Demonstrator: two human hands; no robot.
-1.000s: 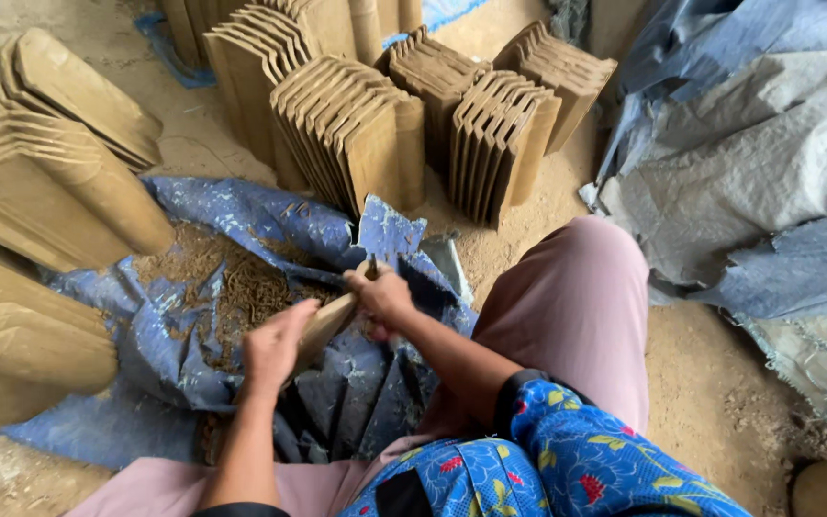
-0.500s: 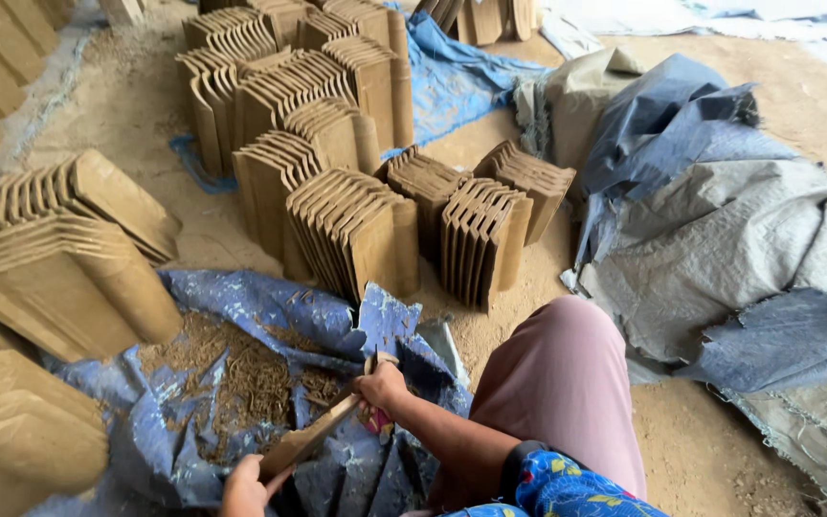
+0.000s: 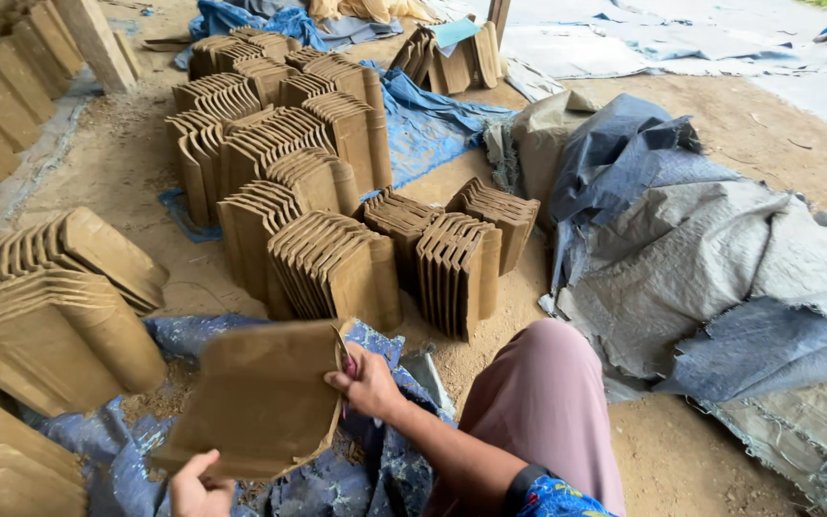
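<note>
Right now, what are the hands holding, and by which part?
Both hold the flat brown unfired clay tile: left hand at its bottom edge, right hand at its right edge, also gripping a small tool, unclear.

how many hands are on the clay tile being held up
2. The left hand holds the tile at its lower edge; the right hand is at its right edge with a thin tool.

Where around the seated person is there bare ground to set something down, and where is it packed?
Bare dirt lies between the upright rows of brown clay tiles and the grey tarpaulin heap, and beyond them at upper right. Left is crowded with leaning tile stacks. Both hands grip a flat clay tile.
</note>
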